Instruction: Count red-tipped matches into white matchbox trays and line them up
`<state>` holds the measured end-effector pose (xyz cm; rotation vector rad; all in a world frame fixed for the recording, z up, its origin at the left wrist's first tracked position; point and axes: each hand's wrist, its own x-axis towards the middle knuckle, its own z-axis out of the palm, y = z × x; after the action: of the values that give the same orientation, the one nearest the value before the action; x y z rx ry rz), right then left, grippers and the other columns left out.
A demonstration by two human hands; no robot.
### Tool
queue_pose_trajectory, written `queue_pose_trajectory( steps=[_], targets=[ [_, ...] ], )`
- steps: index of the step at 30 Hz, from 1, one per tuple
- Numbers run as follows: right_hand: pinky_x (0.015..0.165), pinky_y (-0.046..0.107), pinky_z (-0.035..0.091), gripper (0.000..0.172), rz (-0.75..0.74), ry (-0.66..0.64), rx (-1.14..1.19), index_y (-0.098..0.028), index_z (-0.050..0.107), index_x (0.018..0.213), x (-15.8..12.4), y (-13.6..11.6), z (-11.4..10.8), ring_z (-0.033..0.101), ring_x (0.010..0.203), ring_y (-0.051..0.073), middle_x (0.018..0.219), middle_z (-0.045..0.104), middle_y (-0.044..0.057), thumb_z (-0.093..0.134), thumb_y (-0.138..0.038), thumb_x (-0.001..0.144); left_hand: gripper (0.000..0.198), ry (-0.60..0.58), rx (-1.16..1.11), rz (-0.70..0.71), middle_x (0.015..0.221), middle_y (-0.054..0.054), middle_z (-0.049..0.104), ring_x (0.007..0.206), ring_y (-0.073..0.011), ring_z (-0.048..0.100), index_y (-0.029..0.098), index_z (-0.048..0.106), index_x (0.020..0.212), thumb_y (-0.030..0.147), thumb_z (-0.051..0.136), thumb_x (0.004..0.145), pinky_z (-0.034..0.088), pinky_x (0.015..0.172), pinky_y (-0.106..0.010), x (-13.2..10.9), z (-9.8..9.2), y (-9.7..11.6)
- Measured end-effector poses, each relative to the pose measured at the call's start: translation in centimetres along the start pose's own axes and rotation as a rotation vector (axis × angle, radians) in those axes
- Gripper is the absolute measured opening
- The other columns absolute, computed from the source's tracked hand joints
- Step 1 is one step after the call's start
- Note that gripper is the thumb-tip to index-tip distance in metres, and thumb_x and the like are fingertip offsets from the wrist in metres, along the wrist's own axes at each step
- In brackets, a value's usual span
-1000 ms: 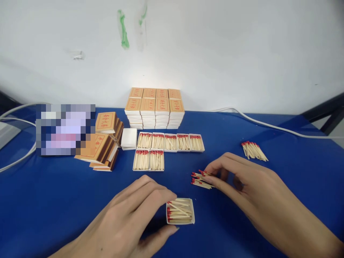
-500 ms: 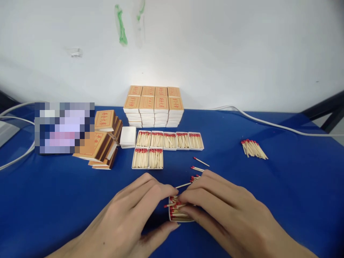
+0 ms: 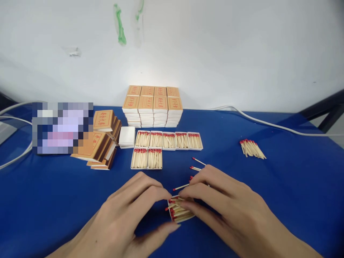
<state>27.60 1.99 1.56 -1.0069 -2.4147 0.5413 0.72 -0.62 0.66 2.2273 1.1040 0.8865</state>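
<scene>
Just in front of me, a small white matchbox tray [image 3: 182,219] lies slightly turned on the table, filled with red-headed matches [image 3: 177,211]. Some of these matches lie askew, one poking past the left rim. My left hand [image 3: 139,211] spans the tray's left side, index fingertip at the far corner and thumb at the near edge. Over the right part, my right hand [image 3: 223,200] has thumb and fingers closed on matches, hiding that end. Loose matches [image 3: 197,168] lie beyond my right hand, and a single match [image 3: 181,187] lies behind the tray.
Filled trays [image 3: 155,158] stand in two rows ahead, beside stacked white trays [image 3: 127,137]. Behind them rises a block of closed matchboxes [image 3: 152,104]. Matchbox sleeves [image 3: 103,120] pile up at left, near a blurred device [image 3: 63,127]. A match heap [image 3: 252,148] lies right; a white cable [image 3: 268,123] runs behind.
The tray has turned slightly, and the matches in it have shifted and lie more askew. My right fingers have moved a little over it; my left hand has moved slightly left.
</scene>
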Motion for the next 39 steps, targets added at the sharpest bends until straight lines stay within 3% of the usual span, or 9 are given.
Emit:
queue_pose_trajectory(
  steps=[6, 11, 15, 21, 23, 27, 31, 36, 39],
  targets=[
    [0.110, 0.035, 0.064, 0.022, -0.027, -0.030, 0.022, -0.025, 0.079, 0.116, -0.1, 0.4, -0.3, 0.078, 0.098, 0.016, 0.107, 0.082, 0.000, 0.060, -0.016, 0.121, 0.017, 0.000, -0.090, 0.000, 0.109, 0.001, 0.078, 0.094, -0.0114, 0.078, 0.025, 0.077, 0.120, 0.011, 0.070, 0.115, 0.064, 0.083, -0.020, -0.3, 0.2, -0.5],
    [0.085, 0.027, 0.067, 0.011, 0.139, -0.085, 0.153, -0.030, 0.081, 0.108, 0.1, 0.0, -0.9, 0.078, 0.088, 0.014, 0.105, 0.080, -0.001, 0.075, -0.032, 0.117, 0.022, -0.020, -0.114, -0.015, 0.110, 0.001, 0.080, 0.095, -0.0114, 0.080, 0.027, 0.080, 0.124, 0.010, 0.067, 0.116, 0.066, 0.084, -0.018, -0.4, 0.2, -0.6],
    [0.062, 0.023, 0.058, 0.017, 0.242, -0.153, 0.170, -0.030, 0.079, 0.100, -0.1, 0.1, -1.4, 0.073, 0.075, 0.013, 0.097, 0.079, -0.003, 0.079, -0.040, 0.114, 0.029, -0.030, -0.103, 0.001, 0.113, -0.001, 0.080, 0.098, -0.0142, 0.081, 0.027, 0.079, 0.131, 0.008, 0.063, 0.116, 0.069, 0.085, -0.022, -0.4, 0.0, -0.4],
    [0.073, 0.021, 0.060, 0.011, 0.233, -0.173, 0.236, -0.031, 0.080, 0.102, 0.2, 0.1, -1.5, 0.077, 0.086, 0.011, 0.103, 0.080, -0.004, 0.081, -0.029, 0.113, 0.031, -0.092, -0.143, 0.033, 0.114, -0.003, 0.080, 0.098, -0.0164, 0.078, 0.028, 0.076, 0.134, 0.009, 0.055, 0.120, 0.071, 0.082, -0.025, -0.6, 0.0, -0.2],
    [0.070, 0.020, 0.059, 0.012, 0.245, -0.176, 0.242, -0.030, 0.079, 0.100, 0.3, 0.0, -1.5, 0.076, 0.084, 0.011, 0.103, 0.080, -0.005, 0.083, -0.027, 0.111, 0.033, -0.111, -0.132, 0.048, 0.113, -0.003, 0.081, 0.096, -0.0169, 0.078, 0.027, 0.075, 0.133, 0.009, 0.050, 0.121, 0.072, 0.082, -0.026, -0.6, 0.1, -0.1],
    [0.062, 0.023, 0.057, 0.015, 0.271, -0.182, 0.270, -0.030, 0.079, 0.098, 0.4, -0.1, -1.6, 0.075, 0.077, 0.012, 0.097, 0.081, -0.005, 0.082, -0.034, 0.112, 0.038, -0.022, -0.058, 0.096, 0.109, -0.003, 0.082, 0.094, -0.0178, 0.079, 0.025, 0.072, 0.143, 0.003, 0.055, 0.117, 0.071, 0.082, -0.030, -0.6, 0.4, 0.2],
    [0.068, 0.026, 0.061, 0.017, 0.274, -0.183, 0.300, -0.031, 0.079, 0.097, 0.3, -0.1, -1.6, 0.073, 0.074, 0.013, 0.097, 0.081, -0.004, 0.078, -0.033, 0.113, 0.043, 0.042, 0.032, 0.113, 0.106, -0.002, 0.083, 0.091, -0.0170, 0.080, 0.022, 0.067, 0.151, 0.002, 0.065, 0.113, 0.068, 0.080, -0.028, -0.5, 0.7, 0.3],
    [0.074, 0.021, 0.061, 0.017, 0.228, -0.152, 0.289, -0.030, 0.076, 0.097, 0.2, -0.1, -1.8, 0.073, 0.077, 0.010, 0.096, 0.080, -0.007, 0.081, -0.018, 0.109, 0.033, 0.065, 0.022, 0.114, 0.118, -0.004, 0.083, 0.103, -0.0174, 0.079, 0.022, 0.070, 0.141, 0.007, 0.074, 0.112, 0.070, 0.096, -0.029, -0.5, 0.8, 0.6],
    [0.077, 0.021, 0.060, 0.021, 0.212, -0.147, 0.254, -0.030, 0.074, 0.098, 0.1, 0.0, -2.0, 0.072, 0.077, 0.010, 0.096, 0.079, -0.008, 0.079, -0.012, 0.107, 0.036, -0.012, 0.131, 0.091, 0.144, -0.010, 0.080, 0.127, -0.0232, 0.080, 0.023, 0.069, 0.149, 0.029, 0.078, 0.115, 0.069, 0.112, -0.035, -0.5, 0.7, 0.7]
  ],
)
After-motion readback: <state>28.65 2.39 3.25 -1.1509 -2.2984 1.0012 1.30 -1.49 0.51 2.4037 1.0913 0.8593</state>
